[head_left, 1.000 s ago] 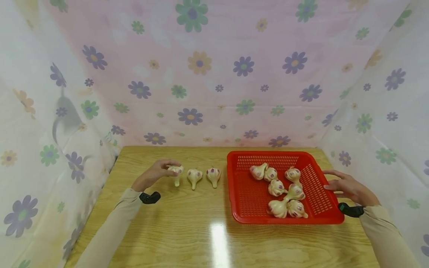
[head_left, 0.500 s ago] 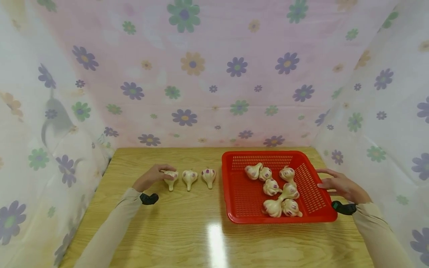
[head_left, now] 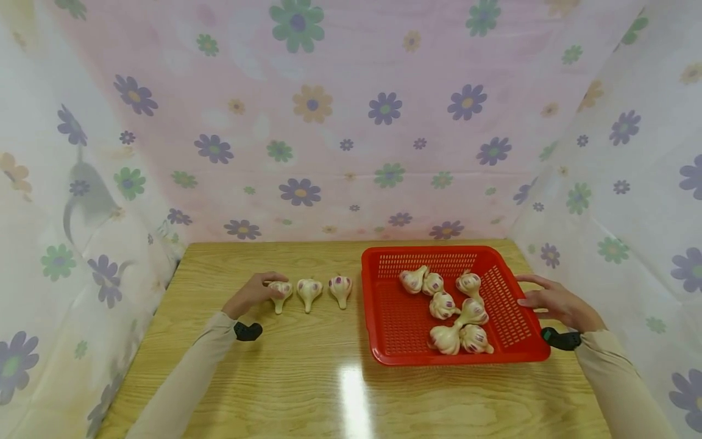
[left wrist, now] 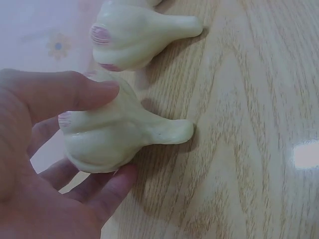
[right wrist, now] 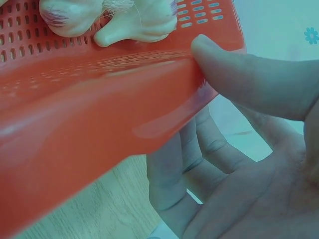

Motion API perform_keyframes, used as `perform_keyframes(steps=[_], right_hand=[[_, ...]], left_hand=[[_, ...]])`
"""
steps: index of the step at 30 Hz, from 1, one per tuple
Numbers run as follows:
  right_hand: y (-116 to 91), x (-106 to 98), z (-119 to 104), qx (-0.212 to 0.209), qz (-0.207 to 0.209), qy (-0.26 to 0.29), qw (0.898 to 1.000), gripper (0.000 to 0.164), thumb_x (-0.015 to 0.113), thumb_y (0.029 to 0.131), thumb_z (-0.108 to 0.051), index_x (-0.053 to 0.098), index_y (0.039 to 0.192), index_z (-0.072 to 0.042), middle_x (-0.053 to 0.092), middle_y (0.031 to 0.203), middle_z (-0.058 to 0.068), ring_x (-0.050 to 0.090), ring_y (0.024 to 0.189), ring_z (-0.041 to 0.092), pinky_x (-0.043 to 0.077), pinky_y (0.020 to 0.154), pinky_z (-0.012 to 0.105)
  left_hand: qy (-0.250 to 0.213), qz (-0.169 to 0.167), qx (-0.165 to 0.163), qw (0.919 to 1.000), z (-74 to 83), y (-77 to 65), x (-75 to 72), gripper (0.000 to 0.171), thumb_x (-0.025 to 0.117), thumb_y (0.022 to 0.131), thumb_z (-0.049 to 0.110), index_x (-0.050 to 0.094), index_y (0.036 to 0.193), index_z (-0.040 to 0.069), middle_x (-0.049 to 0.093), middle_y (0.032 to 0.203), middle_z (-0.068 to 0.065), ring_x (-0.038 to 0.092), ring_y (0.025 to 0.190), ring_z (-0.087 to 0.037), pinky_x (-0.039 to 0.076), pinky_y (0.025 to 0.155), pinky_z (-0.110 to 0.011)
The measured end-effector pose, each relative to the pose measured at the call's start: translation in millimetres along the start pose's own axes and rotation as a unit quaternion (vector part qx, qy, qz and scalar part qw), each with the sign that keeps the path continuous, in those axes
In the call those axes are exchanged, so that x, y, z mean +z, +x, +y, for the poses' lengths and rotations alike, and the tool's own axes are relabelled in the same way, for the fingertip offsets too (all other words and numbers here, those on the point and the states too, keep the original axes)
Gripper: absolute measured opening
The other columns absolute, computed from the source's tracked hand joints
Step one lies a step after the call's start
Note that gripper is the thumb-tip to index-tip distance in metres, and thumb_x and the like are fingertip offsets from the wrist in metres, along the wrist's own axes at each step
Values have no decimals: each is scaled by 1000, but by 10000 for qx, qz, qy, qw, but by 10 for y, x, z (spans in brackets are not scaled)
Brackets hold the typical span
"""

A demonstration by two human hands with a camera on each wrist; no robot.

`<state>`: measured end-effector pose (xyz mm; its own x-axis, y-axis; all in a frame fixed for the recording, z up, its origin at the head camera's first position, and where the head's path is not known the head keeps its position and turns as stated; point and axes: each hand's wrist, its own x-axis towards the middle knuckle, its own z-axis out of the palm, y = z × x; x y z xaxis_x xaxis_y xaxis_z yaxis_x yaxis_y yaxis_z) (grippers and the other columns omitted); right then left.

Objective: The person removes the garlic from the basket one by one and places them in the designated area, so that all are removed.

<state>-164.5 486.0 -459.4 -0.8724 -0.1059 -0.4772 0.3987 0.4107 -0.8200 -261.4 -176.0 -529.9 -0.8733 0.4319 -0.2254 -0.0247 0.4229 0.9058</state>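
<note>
The basket (head_left: 403, 323) is red, the garlic bulbs (head_left: 340, 289) purple-patched cream.

I see a broad way across the near side of the table (head_left: 280, 375); farther back, three garlic bulbs (head_left: 309, 289) leave only slim gaps, and the red basket (head_left: 406, 360) bars the right with raised walls.

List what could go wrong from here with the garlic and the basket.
The left grip holds a garlic bulb close beside the next bulb, so it might knock that one. The held bulb's rounded body could roll once released. The right grip holds the red basket by its edge, so a tug might shift the bulbs inside.
</note>
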Motion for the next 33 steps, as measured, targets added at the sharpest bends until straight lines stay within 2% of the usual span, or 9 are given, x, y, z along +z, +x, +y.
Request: perform_keyframes(steps=[4, 8, 14, 19, 33], right_hand=[[-3, -8, 24, -11, -36, -28, 10000, 70, 60, 93, -17, 17, 146, -1, 59, 118, 18, 62, 98, 33, 49, 84, 52], [12, -27, 62, 47, 31, 33, 10000, 71, 61, 93, -17, 17, 146, -2, 60, 118, 17, 62, 98, 30, 50, 84, 51], [9, -27, 32, 36, 58, 101, 9999, 70, 60, 93, -16, 17, 146, -1, 61, 119, 19, 63, 97, 30, 50, 83, 51], [-1, -13, 15, 62, 69, 50, 9999, 71, 61, 93, -17, 17, 146, -1, 61, 118, 18, 63, 97, 30, 50, 84, 51], [28, -6, 23, 25, 44, 16, 10000, 71, 61, 93, -17, 16, 146, -1, 62, 118, 17, 63, 97, 30, 50, 84, 52]], left_hand=[[-42, 58, -69, 9999, -2, -5, 11, 49, 65, 89, 9, 49, 134, -1, 38, 143, -20, 39, 124, -42, 46, 86, -47], [-152, 101, -4, 9998, -23, 3, 11, 51, 66, 88, 9, 47, 134, -2, 41, 139, -20, 44, 120, -40, 48, 85, -45], [-317, 146, -10, 9994, -23, 0, 15, 53, 66, 88, 9, 46, 136, -2, 38, 141, -20, 40, 124, -41, 47, 88, -47], [-367, 152, 18, 9992, -12, -13, 24, 50, 66, 89, 11, 47, 134, -2, 39, 140, -20, 42, 123, -41, 48, 86, -47], [-427, 640, -111, 9970, -40, -62, 36, 49, 69, 86, 9, 52, 130, -2, 46, 134, -20, 50, 111, -35, 50, 81, -46]])
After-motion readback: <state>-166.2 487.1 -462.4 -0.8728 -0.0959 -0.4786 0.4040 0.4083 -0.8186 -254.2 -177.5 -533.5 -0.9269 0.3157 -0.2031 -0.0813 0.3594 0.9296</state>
